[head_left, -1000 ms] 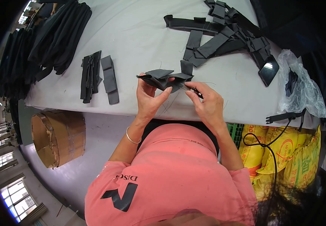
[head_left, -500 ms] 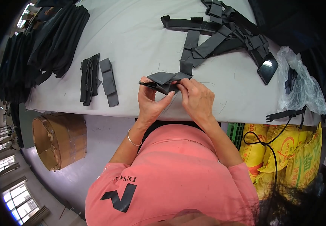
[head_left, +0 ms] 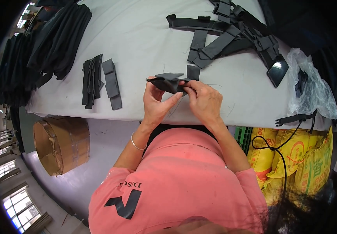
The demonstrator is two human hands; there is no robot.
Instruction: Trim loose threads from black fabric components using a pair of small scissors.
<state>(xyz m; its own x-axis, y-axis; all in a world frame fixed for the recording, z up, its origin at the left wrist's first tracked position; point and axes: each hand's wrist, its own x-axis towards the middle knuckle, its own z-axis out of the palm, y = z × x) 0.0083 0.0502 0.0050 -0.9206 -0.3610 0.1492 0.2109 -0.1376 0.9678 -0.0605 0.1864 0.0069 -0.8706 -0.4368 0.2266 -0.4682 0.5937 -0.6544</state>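
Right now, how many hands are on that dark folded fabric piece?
2: the left hand pinches the dark folded fabric piece at its left end, and the right hand grips its right end, above the white table.

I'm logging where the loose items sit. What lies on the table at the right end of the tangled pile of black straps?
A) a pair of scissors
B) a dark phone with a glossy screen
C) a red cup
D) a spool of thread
B: a dark phone with a glossy, reflecting screen lies by the strap pile on the table.
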